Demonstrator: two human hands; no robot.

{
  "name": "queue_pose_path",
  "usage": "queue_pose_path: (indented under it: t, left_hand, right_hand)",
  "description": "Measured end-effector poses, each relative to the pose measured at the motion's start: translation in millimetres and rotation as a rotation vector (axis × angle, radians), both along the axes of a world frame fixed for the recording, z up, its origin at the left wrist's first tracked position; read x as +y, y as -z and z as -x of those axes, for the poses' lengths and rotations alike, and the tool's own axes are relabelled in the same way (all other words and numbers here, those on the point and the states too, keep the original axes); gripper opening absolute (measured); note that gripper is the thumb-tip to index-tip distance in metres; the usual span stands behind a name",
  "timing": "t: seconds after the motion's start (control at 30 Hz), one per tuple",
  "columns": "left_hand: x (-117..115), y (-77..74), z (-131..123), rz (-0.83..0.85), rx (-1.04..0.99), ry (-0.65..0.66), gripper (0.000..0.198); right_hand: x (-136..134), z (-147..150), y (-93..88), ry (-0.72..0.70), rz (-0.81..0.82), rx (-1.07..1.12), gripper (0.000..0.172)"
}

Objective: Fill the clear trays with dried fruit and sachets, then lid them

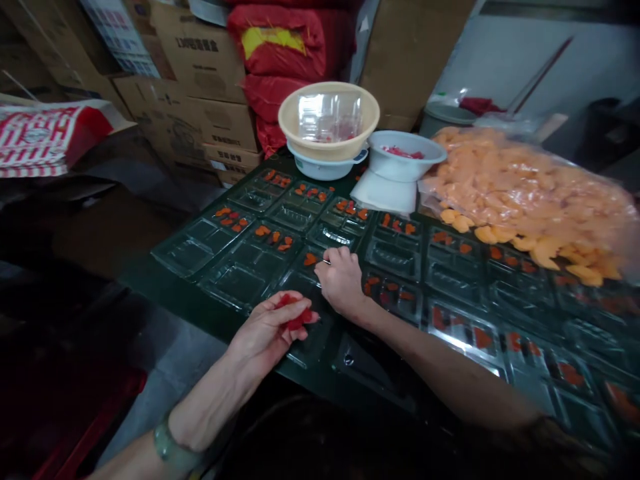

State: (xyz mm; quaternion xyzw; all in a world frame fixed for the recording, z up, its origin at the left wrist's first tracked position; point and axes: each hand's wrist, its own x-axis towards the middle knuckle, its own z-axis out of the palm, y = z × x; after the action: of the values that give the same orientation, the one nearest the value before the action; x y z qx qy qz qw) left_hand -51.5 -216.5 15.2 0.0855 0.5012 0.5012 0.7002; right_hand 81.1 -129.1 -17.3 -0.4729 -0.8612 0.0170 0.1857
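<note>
L hand [263, 337] fingers curled round red pieces [296, 317]; R hand [343, 281] fingers pinched narrow at plastic tray [300, 283].

Left hand [267, 330] palm up with fingers loosely curled, left forearm [210, 407] reaching in from the lower left, right hand [343, 280] knuckles up (the two hands just apart), fingertips [330, 257] pointing down, right forearm [440, 363] stretched across from the right

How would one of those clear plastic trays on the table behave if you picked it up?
The clear plastic tray looks thin-walled, so it is probably very light and would likely flex if gripped. Its flat base suggests it wouldn't roll, though it might slide easily across the dark green table. Tipping it could probably spill the small orange-red pieces lying loose inside.
</note>
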Motion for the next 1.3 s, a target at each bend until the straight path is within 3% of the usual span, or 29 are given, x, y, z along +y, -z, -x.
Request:
queue_pose_path:
  t: [0.17, 0.23, 0.5, 0.77, 0.87, 0.97, 1.07, 1.13, 1.23, 1.3]
  left_hand:
    - [-1.0, 3.8, -12.7, -0.01, -0.064, 0.014, 0.012]
    - [-1.7, 5.0, -23.0, -0.001, -0.076, 0.063, 0.012]
    - [-3.7, 0.0, -59.4, -0.015, -0.122, 0.267, 0.01]
    - [5.6, -18.5, -71.6, -0.035, -0.033, 0.572, 0.018]
    - [9.5, -21.7, -85.8, -0.074, 0.005, 0.665, 0.02]
    - [12.5, -19.8, -102.4, -0.099, 0.016, 0.716, 0.021]
    - [12.6, -16.9, -118.1, -0.091, 0.015, 0.764, 0.03]
    - [10.8, -16.9, -128.1, -0.107, 0.005, 0.82, 0.036]
    - [7.6, -19.0, -142.0, -0.156, -0.019, 0.926, 0.037]
    - [7.9, -19.9, -149.7, -0.191, -0.052, 1.001, 0.035]
  right_hand:
    - [-65.8, -24.3, -27.4, -0.26, 0.081, 0.329, 0.025]
    - [-83.1, -35.7, -33.2, -0.291, 0.114, 0.383, 0.018]
    - [-106.0, -86.8, -31.5, -0.099, 0.239, 0.437, 0.011]
    - [-98.7, -214.2, -14.7, 0.418, 0.097, 0.292, 0.009]
    - [-86.6, -238.8, -1.0, 0.41, 0.116, 0.125, 0.009]
    - [-78.4, -236.8, 6.2, 0.346, 0.112, -0.042, 0.015]
    - [-81.5, -219.6, -3.3, 0.379, 0.045, -0.049, 0.017]
    - [-91.2, -205.5, -17.0, 0.286, 0.074, 0.15, 0.02]
    - [-110.8, -188.1, -37.5, 0.027, 0.322, 0.506, 0.017]
    - [-120.2, -183.3, -46.3, -0.019, 0.493, 0.671, 0.017]
